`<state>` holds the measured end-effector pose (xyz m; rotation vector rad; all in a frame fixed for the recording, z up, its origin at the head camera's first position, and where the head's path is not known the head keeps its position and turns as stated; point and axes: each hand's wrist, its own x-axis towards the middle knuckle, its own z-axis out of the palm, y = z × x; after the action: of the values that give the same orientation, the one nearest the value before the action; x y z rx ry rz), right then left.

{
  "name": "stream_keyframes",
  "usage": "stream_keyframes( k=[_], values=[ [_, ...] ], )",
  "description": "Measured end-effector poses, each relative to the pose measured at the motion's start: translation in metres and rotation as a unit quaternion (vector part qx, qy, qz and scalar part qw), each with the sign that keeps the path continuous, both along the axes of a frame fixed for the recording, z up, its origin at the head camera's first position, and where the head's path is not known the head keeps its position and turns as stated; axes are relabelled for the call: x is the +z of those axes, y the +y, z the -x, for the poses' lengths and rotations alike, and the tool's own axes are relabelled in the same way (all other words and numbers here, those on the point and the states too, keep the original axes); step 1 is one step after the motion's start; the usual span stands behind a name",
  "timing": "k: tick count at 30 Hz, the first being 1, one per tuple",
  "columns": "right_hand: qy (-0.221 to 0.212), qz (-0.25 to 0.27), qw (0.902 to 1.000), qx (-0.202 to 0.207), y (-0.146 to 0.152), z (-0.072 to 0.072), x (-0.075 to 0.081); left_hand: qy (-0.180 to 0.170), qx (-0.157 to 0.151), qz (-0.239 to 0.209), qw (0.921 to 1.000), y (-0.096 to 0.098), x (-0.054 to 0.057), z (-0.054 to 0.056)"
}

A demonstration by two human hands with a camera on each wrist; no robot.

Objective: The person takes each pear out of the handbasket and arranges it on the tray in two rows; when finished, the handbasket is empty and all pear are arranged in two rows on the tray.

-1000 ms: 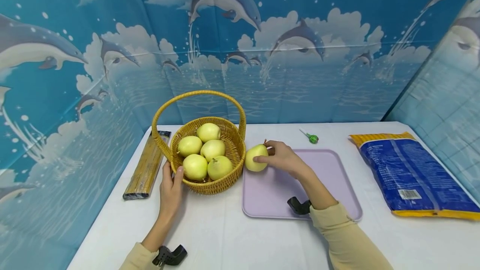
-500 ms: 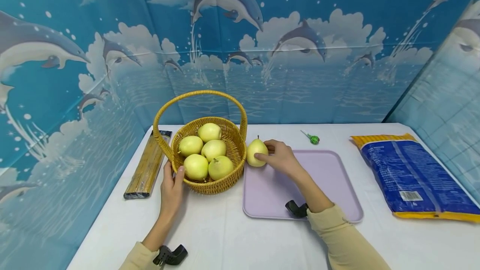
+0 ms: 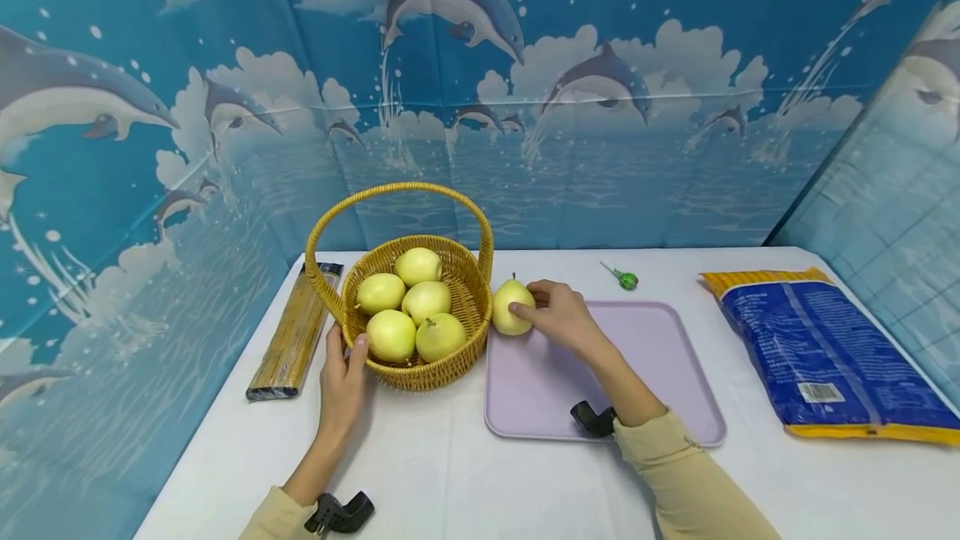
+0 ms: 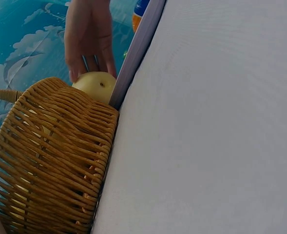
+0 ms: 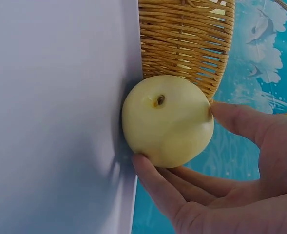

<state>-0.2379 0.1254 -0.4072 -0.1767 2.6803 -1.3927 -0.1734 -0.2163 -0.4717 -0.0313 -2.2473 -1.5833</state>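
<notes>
A yellow-green pear stands upright, stem up, at the back left corner of the lilac tray. My right hand holds it from the right; in the right wrist view the thumb and fingers touch opposite sides of the pear. Left of the tray stands a wicker basket with a tall arched handle and several pears in it. My left hand holds the basket's left side near the handle's base, thumb at the rim. The left wrist view shows the basket wall close up.
A long flat pack of brown sticks lies left of the basket. Behind the tray lies a small green-wrapped lollipop. A blue and yellow bag is at the right. A dolphin-print curtain rises behind the white table.
The pear in my right hand has turned from tilted to upright on the tray's corner, and that hand has shifted slightly. Left hand and basket stay in place.
</notes>
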Motion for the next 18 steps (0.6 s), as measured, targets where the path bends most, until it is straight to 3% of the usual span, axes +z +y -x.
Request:
stream_keyframes(
  k=[18],
  values=[
    [0.028, -0.051, 0.9983, -0.009, 0.0018, 0.0006, 0.0027, -0.002, 0.001, 0.003, 1.0000, -0.0008, -0.0005, 0.0002]
  ],
)
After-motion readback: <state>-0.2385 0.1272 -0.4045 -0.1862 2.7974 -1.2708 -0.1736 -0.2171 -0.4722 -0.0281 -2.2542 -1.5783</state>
